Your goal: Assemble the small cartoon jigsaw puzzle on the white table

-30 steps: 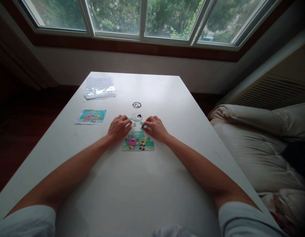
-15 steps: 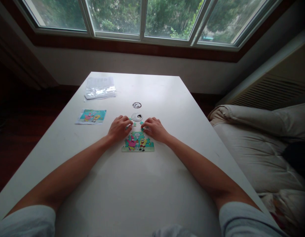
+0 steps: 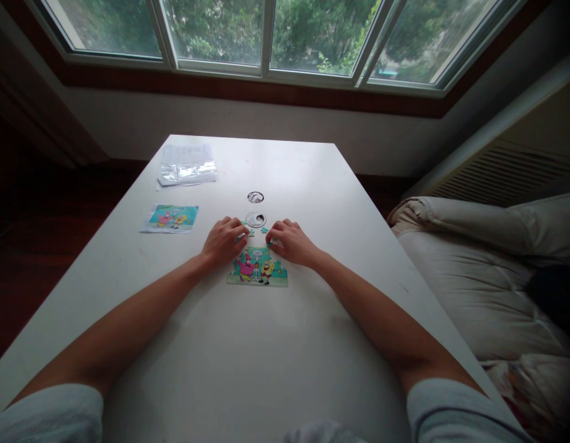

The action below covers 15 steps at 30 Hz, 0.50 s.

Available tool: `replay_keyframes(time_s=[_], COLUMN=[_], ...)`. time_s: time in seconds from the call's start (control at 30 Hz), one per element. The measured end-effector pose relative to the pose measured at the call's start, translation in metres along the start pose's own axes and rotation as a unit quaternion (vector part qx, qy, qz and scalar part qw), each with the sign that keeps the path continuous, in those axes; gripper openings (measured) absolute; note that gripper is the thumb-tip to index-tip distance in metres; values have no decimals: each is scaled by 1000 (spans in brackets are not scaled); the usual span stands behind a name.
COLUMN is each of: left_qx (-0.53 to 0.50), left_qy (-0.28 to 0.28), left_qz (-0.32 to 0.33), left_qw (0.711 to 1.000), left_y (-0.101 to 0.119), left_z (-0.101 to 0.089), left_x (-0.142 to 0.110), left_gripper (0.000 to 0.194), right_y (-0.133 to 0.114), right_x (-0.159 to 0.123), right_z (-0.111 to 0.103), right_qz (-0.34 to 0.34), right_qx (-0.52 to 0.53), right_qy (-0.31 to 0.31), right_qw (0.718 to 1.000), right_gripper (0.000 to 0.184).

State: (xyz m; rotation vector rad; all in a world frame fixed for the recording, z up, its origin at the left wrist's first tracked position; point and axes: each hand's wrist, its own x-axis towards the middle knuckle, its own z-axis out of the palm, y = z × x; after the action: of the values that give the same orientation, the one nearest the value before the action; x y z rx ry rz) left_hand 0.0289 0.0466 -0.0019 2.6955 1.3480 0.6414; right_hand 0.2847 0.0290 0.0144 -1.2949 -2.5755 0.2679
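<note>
A partly assembled jigsaw puzzle (image 3: 257, 268) with cartoon figures lies on the white table in front of me. My left hand (image 3: 224, 240) rests at its upper left, fingers curved and a little apart from the thumb, nothing visible between them. Just beyond those fingertips lies a small green puzzle piece (image 3: 251, 233). At the puzzle's upper right, my right hand (image 3: 292, 242) has thumb and fingers closed around a small green piece, mostly hidden by the fingertips. Another loose piece (image 3: 264, 230) lies just past the right fingers.
Two round items, a nearer disc (image 3: 256, 219) and a farther one (image 3: 255, 197), lie beyond the hands. To the left are a printed reference picture (image 3: 170, 218) and a clear plastic packet (image 3: 188, 165). A beige padded seat (image 3: 455, 277) stands right of the white table (image 3: 285, 344).
My right hand has shifted very slightly with its fingertips at the green piece. The left hand stays nearly in place, and the puzzle looks the same.
</note>
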Motion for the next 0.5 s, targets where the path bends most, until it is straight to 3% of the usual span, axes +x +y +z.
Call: replay_keyframes(time_s=[0.5], left_qx=[0], left_qy=[-2], left_qz=[8], left_qw=[1000], left_y=[-2], left_z=[-1], left_x=[0], left_gripper=[23], right_y=[4], right_x=[-3], right_z=[-7], right_qz=[19], right_qx=[-26], right_qy=[-1], right_qw=[999], right_gripper=[14])
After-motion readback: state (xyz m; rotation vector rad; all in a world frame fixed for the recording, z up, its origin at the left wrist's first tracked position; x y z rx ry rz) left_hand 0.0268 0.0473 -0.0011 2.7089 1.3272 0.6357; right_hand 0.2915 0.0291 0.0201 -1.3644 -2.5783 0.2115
